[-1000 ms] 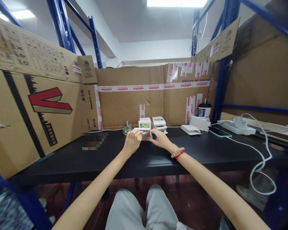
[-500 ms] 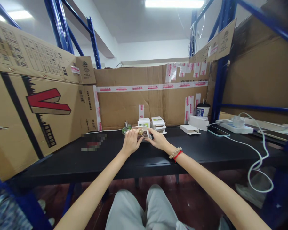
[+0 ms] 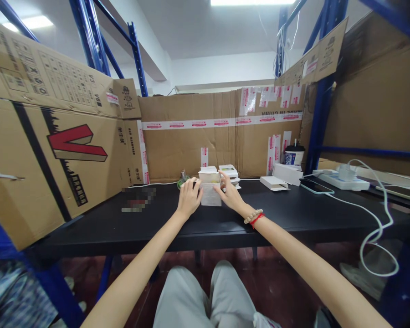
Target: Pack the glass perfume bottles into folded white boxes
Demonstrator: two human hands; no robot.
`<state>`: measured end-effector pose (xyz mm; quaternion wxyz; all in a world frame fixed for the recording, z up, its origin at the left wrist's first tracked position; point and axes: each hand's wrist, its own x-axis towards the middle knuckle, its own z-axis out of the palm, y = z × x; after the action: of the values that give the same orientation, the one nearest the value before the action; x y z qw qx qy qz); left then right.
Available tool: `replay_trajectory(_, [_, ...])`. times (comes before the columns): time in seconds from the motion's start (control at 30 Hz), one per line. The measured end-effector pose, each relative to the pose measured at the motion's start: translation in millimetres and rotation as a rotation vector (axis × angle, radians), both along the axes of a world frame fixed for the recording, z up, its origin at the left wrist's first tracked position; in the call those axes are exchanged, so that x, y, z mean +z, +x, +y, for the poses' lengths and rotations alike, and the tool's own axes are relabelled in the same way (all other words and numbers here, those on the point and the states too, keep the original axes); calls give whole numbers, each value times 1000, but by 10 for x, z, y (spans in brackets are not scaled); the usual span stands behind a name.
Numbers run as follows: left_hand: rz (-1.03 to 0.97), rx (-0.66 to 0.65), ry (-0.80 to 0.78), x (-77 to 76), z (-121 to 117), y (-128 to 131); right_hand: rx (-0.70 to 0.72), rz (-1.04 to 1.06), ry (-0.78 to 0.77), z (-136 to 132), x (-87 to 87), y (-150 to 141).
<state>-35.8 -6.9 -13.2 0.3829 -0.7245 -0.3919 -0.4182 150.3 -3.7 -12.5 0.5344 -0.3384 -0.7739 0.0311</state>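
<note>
A small white box (image 3: 211,198) stands upright on the black table (image 3: 150,232) in front of me, its top apparently open and something pale yellow just showing inside. My left hand (image 3: 190,199) grips the box along its left side, fingers bent. On the opposite side, my right hand (image 3: 231,195) holds the box with thumb and fingers around its upper right edge. Behind the left fingers, a green glass bottle (image 3: 182,178) is partly hidden. More white boxes (image 3: 228,171) are stacked just beyond my right hand.
To the right lie an open white carton (image 3: 274,183), a lidded cup (image 3: 294,155), a phone (image 3: 316,186) and a white power strip (image 3: 341,180) with a hanging cable (image 3: 371,218). Cardboard panels (image 3: 187,150) wall the back and left. A blurred patch (image 3: 138,200) covers something at left.
The gold-and-brown item between my fingers is out of sight. The white box now stands upright between my hands, which have shifted slightly apart. The view has turned a little left.
</note>
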Motion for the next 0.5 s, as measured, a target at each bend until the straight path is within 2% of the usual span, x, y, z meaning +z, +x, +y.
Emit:
replay_trajectory(0.2, [-86, -47, -45, -2, -6, -13, 35, -3, 31, 37, -8, 17])
replay_trajectory(0.37, [-6, -125, -133, -18, 18, -10, 54, -29, 63, 64, -2, 44])
replay_trajectory(0.5, [22, -147, -179, -32, 35, -9, -15, -5, 32, 64, 12, 60])
